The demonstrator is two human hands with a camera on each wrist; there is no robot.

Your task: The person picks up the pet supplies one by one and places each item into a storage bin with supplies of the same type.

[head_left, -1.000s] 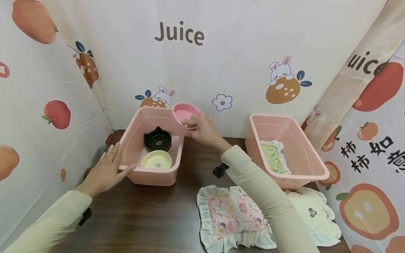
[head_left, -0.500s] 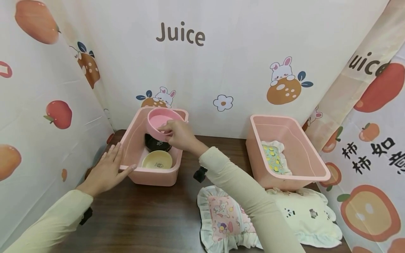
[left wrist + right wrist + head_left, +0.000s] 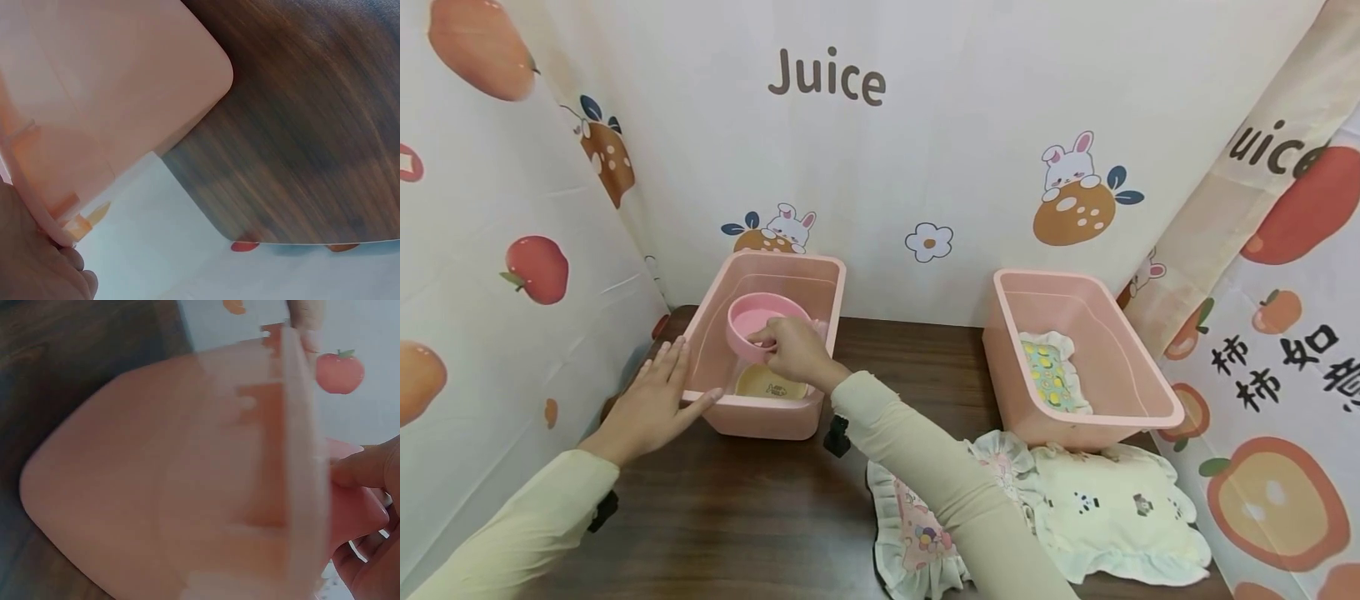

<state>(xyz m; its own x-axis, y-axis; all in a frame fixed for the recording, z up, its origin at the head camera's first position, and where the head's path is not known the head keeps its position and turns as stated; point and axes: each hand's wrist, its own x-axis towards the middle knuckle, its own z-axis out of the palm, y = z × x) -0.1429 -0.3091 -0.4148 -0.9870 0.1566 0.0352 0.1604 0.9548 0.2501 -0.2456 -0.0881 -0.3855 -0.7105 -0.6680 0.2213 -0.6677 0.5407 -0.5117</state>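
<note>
Right hand (image 3: 793,352) pinches pink bowl (image 3: 758,317), now lowered into left bin (image 3: 760,424) but not let go. Half a second ago it sat higher, black bowl partly showing; now that's hidden, yellow bowl (image 3: 763,383) partly covered. Left hand (image 3: 647,408) unchanged, fingers straight against left bin

Pink bowl (image 3: 758,313) at mouth of left bin (image 3: 767,423)

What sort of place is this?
Likely a staged tabletop corner, perhaps set up for filming: a fruit-and-rabbit-print backdrop lines three sides of a wood-grain table, where two pink plastic bins sit.
</note>
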